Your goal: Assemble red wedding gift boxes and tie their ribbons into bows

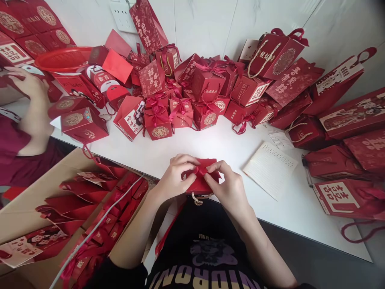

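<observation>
Head view: red box (197, 186) at the near edge of the white table (180, 149), between the person's hands.
Ribbon (201, 171): gathered in loops on top of the box.
Left hand (178, 176): thumb and fingers pinching the ribbon's left side.
Right hand (231, 184): thumb and forefinger pinching its right side.
Cord (197, 200): gold, hanging on the box's near side.
Notebook (269, 170): open, right of the box — handwriting on the page.
Back of table: gift boxes (209, 85) crowded and stacked along the wall.
Lower left: cardboard carton (27, 206) of red bags — white cable (98, 224) across it.
Far left: co-worker's hand (30, 83), near a red basket (61, 57).
</observation>
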`<state>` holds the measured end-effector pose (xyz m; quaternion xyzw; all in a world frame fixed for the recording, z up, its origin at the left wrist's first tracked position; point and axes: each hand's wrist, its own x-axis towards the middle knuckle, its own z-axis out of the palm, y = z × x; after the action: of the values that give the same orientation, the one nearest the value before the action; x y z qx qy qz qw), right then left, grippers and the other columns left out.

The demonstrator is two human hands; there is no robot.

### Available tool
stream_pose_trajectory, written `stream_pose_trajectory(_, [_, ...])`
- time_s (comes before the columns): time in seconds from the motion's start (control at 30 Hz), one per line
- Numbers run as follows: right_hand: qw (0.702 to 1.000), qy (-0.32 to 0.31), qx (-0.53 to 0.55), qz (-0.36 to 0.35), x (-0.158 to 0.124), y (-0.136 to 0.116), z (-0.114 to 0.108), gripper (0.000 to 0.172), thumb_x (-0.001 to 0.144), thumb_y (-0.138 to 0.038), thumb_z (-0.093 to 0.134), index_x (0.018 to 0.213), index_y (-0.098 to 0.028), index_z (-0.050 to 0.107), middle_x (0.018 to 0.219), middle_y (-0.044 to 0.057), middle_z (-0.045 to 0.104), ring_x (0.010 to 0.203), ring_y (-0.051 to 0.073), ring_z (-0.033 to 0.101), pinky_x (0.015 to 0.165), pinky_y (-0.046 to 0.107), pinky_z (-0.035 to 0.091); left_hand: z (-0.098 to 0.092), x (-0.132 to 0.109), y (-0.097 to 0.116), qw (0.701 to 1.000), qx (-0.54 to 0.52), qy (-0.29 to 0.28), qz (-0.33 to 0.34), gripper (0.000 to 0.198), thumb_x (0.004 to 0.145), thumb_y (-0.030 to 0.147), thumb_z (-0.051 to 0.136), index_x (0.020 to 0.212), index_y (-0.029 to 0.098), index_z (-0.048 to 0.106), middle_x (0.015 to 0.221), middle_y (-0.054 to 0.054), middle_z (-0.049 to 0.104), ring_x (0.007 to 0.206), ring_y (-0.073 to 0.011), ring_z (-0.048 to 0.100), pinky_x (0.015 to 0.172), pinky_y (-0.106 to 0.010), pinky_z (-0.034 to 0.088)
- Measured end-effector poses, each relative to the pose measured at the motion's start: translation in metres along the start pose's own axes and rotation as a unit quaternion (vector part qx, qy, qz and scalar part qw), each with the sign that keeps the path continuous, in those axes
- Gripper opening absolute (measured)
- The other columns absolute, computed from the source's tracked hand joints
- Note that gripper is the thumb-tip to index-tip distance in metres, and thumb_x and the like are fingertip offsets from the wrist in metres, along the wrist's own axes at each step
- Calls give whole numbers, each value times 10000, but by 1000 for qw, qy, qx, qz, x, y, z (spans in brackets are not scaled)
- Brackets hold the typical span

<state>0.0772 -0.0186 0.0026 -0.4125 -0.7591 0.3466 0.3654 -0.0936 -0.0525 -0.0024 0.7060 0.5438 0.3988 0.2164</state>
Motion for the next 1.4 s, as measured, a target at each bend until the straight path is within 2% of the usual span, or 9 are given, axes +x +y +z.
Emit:
stream_pose_trajectory(0.13, [999, 21, -26, -25, 0, 1, 2, 62, 824, -191, 561, 813, -234, 519, 773, -7, 655, 728, 161, 625, 646, 276, 497, 3, -1, 1, 1000, -2, 0, -18, 68, 818, 197, 576, 829, 194, 643, 1026, -46, 651, 1021, -227, 563, 932, -418, 392])
stream_pose_trajectory(0.3, [999, 3, -23, -48, 4, 4, -5, 40, 825, -204, 587, 840, -220, 552, 795, -6, 669, 683, 142, 622, 652, 260, 502, 12, 0, -2, 998, -13, 41, -52, 230, 894, 269, 519, 712, 193, 636, 978, -57, 654, 978, -213, 582, 903, -408, 427])
stream_pose_trajectory(0.5, [999, -1, 3, -34, 7, 8, -9, 53, 849, -179, 548, 870, -210, 585, 833, 2, 687, 716, 140, 636, 651, 249, 506, 16, 3, -2, 995, -65, 51, -64, 227, 886, 303, 528, 746, 204, 677, 1004, -62, 642, 1010, -205, 572, 894, -356, 464])
stream_pose_trajectory(0.73, [996, 23, -10, -80, 6, 14, -2, 78, 871, -164, 533, 883, -220, 586, 842, 8, 679, 758, 151, 636, 684, 269, 513, 23, 1, -1, 995, -6, 72, -73, 275, 898, 341, 511, 684, 214, 627, 826, -33, 701, 947, -220, 586, 944, -438, 380])
stream_pose_trajectory(0.87, [996, 36, -10, -86, 6, 15, -1, 75, 863, -163, 540, 885, -220, 583, 837, 9, 677, 727, 151, 631, 673, 278, 515, 26, -2, -2, 991, -19, 97, -87, 262, 890, 386, 522, 720, 214, 622, 916, -36, 703, 937, -218, 620, 1013, -494, 310])
stream_pose_trajectory(1.07, [995, 44, -3, -91, 3, 17, 1, 77, 867, -154, 543, 882, -220, 580, 814, 1, 659, 723, 144, 618, 647, 265, 503, 33, -4, -3, 967, -175, 121, -142, 247, 855, 443, 573, 784, 209, 604, 1001, -65, 690, 834, -195, 666, 831, -375, 486])
stream_pose_trajectory(1.17, [994, 43, 3, -96, 2, 18, 2, 82, 875, -150, 538, 874, -221, 579, 806, 0, 653, 735, 146, 616, 663, 271, 505, 35, -2, -2, 954, -230, 124, -148, 295, 848, 464, 572, 749, 188, 597, 989, -78, 669, 807, -179, 659, 727, -302, 514])
stream_pose_trajectory(1.27, [994, 35, 3, -107, 3, 17, 0, 110, 889, -140, 513, 870, -222, 583, 823, 13, 655, 786, 160, 626, 705, 293, 516, 34, 0, 0, 948, -253, 122, -148, 308, 839, 468, 577, 741, 176, 598, 968, -78, 654, 801, -168, 652, 700, -275, 523])
stream_pose_trajectory(1.4, [986, 61, -32, -151, -2, 16, -8, 94, 881, -164, 549, 924, -226, 605, 1023, 75, 639, 970, 211, 616, 815, 381, 519, 34, 0, 1, 951, -229, 133, -162, 284, 844, 440, 573, 738, 177, 598, 969, -74, 663, 802, -167, 652, 743, -291, 525])
